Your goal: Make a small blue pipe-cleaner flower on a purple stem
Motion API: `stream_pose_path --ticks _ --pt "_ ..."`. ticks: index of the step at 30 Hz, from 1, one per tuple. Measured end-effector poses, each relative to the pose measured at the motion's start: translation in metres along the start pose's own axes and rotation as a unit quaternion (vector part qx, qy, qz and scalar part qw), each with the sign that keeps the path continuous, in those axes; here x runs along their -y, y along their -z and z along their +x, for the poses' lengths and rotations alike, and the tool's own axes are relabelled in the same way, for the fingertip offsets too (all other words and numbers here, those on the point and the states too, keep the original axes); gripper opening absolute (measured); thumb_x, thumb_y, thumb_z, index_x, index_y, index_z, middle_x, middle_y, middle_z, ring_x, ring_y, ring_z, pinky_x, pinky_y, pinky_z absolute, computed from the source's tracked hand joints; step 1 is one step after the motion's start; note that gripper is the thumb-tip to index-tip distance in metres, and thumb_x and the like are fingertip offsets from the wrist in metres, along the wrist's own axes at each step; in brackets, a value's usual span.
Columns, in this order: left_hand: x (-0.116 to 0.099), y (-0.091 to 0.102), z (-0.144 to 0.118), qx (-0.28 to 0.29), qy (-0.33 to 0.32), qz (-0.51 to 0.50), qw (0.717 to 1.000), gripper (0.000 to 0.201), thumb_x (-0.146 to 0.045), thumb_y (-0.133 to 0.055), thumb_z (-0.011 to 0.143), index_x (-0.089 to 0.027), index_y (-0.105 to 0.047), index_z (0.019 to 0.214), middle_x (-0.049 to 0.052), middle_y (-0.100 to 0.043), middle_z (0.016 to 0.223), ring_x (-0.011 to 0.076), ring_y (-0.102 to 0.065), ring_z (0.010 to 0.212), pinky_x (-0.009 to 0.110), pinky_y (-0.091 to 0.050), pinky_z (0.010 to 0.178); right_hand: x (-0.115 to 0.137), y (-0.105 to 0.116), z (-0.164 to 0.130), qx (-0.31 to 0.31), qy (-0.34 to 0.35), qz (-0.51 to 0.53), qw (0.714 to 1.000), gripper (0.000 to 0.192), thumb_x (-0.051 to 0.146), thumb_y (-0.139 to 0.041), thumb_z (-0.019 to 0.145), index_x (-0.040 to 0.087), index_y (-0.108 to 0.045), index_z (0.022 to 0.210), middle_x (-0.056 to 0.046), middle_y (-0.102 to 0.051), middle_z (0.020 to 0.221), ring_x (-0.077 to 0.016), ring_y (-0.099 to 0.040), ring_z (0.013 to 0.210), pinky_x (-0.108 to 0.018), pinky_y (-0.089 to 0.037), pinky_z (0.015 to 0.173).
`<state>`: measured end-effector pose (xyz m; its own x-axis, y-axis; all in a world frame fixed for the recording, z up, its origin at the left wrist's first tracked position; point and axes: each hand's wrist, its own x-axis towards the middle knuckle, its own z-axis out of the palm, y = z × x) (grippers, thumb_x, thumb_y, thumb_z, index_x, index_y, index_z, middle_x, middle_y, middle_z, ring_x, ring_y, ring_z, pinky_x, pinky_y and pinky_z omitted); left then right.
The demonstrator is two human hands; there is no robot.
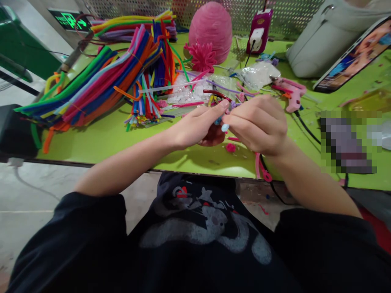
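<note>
My left hand (pixel 198 125) and my right hand (pixel 258 122) meet above the front middle of the green table. Between the fingertips shows a small light-blue rounded piece (pixel 225 127), its kind unclear. My right hand is closed, thumb and fingers pinching at this piece. My left fingers curl round a small fuzzy blue piece (pixel 218 121), mostly hidden by the hand. Just beyond the hands are purple and pink fuzzy bits. A small pink pompom (pixel 231 148) lies on the table below them.
Bundles of coloured pipe cleaners (pixel 106 85) cover the left side. Behind stand a pink yarn ball (pixel 210 30) and a pink tasselled pompom (pixel 202 57). Rightward are a pink glue gun (pixel 291 93) with its cable, a propped phone (pixel 356 57) and a grey bin (pixel 317 40).
</note>
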<state>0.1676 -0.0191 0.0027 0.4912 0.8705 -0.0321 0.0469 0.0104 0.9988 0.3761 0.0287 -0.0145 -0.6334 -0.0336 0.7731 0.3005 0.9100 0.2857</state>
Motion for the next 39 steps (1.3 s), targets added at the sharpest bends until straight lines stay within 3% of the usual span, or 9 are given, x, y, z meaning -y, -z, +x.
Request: stream_pose_path --ticks 7,16,19,24,26,28,33,35,39 --pt "0.000 -0.005 0.004 -0.053 0.050 -0.065 0.995 0.069 -0.075 -0.040 0.111 -0.024 -0.031 0.066 -0.006 -0.026 0.053 0.0033 -0.027 0.042 0.020 -0.025 0.041 -0.004 -0.001 0.001 -0.024 0.004 0.013 1.000 0.015 0.018 -0.061 0.112 0.025 -0.066 0.123 0.000 -0.082 0.103 -0.0182 -0.076 0.089 -0.036 -0.055 0.073" --pt "0.011 -0.006 0.001 -0.215 -0.160 0.238 0.933 0.071 -0.078 -0.030 0.111 -0.023 -0.037 0.066 0.000 -0.038 0.059 0.0122 -0.040 0.058 0.031 -0.034 0.059 0.022 0.000 0.013 0.014 -0.250 0.144 0.957 0.027 0.039 -0.056 0.114 0.024 -0.064 0.092 -0.005 -0.072 0.087 -0.0212 -0.069 0.082 -0.039 -0.057 0.078" --pt "0.020 0.005 0.004 -0.235 -0.257 0.363 0.864 0.071 -0.079 -0.021 0.111 -0.024 -0.040 0.070 0.000 -0.040 0.062 0.0135 -0.038 0.058 0.034 -0.028 0.062 0.025 -0.001 0.021 0.037 -0.396 0.346 0.850 0.043 0.055 -0.067 0.108 0.025 -0.054 0.081 0.001 -0.053 0.072 -0.0153 -0.049 0.064 -0.034 -0.045 0.062" --pt "0.026 0.030 0.011 -0.191 -0.387 0.533 0.728 0.065 -0.075 -0.024 0.111 -0.025 -0.049 0.077 0.000 -0.034 0.064 0.0163 -0.046 0.061 0.035 -0.024 0.061 0.011 -0.009 0.023 0.133 -0.486 0.653 0.565 0.061 0.068 -0.093 0.081 0.023 -0.054 0.069 0.005 -0.044 0.060 -0.0081 -0.033 0.052 -0.029 -0.022 0.047" --pt "0.028 0.037 0.014 -0.160 -0.409 0.546 0.713 0.068 -0.078 -0.024 0.109 -0.024 -0.050 0.077 0.001 -0.037 0.065 0.0174 -0.052 0.064 0.034 -0.028 0.062 0.007 -0.012 0.021 0.174 -0.489 0.682 0.515 0.059 0.066 -0.095 0.080 0.022 -0.057 0.069 0.005 -0.043 0.060 -0.0077 -0.034 0.051 -0.029 -0.024 0.045" --pt "0.031 0.039 0.018 -0.175 -0.383 0.527 0.738 0.073 -0.082 -0.020 0.108 -0.024 -0.052 0.077 0.001 -0.040 0.066 0.0169 -0.052 0.064 0.034 -0.031 0.063 0.007 -0.012 0.019 0.163 -0.476 0.654 0.565 0.055 0.067 -0.088 0.088 0.022 -0.060 0.073 0.004 -0.046 0.060 -0.0092 -0.040 0.052 -0.029 -0.031 0.047" --pt "0.041 0.029 0.028 -0.282 -0.277 0.345 0.851 0.075 -0.087 -0.020 0.105 -0.025 -0.044 0.070 0.002 -0.045 0.058 0.0153 -0.041 0.054 0.037 -0.029 0.059 0.009 -0.006 0.012 -0.024 -0.317 0.266 0.910 0.026 0.049 -0.075 0.105 0.023 -0.071 0.111 -0.005 -0.076 0.099 -0.0169 -0.066 0.076 -0.035 -0.057 0.073" --pt "0.041 0.023 0.029 -0.275 -0.256 0.298 0.878 0.075 -0.086 -0.022 0.106 -0.025 -0.040 0.066 0.002 -0.045 0.055 0.0150 -0.041 0.051 0.038 -0.029 0.056 0.009 -0.005 0.009 -0.005 -0.219 0.147 0.964 0.019 0.040 -0.067 0.110 0.025 -0.072 0.119 -0.009 -0.080 0.114 -0.0225 -0.074 0.094 -0.041 -0.060 0.088" --pt "0.035 0.018 0.024 -0.222 -0.258 0.304 0.890 0.075 -0.083 -0.021 0.108 -0.025 -0.042 0.065 0.003 -0.048 0.057 0.0141 -0.043 0.054 0.037 -0.034 0.056 0.007 -0.007 0.007 0.056 -0.157 0.029 0.986 0.028 0.034 -0.049 0.117 0.024 -0.075 0.112 -0.008 -0.082 0.102 -0.0240 -0.076 0.091 -0.041 -0.057 0.079"
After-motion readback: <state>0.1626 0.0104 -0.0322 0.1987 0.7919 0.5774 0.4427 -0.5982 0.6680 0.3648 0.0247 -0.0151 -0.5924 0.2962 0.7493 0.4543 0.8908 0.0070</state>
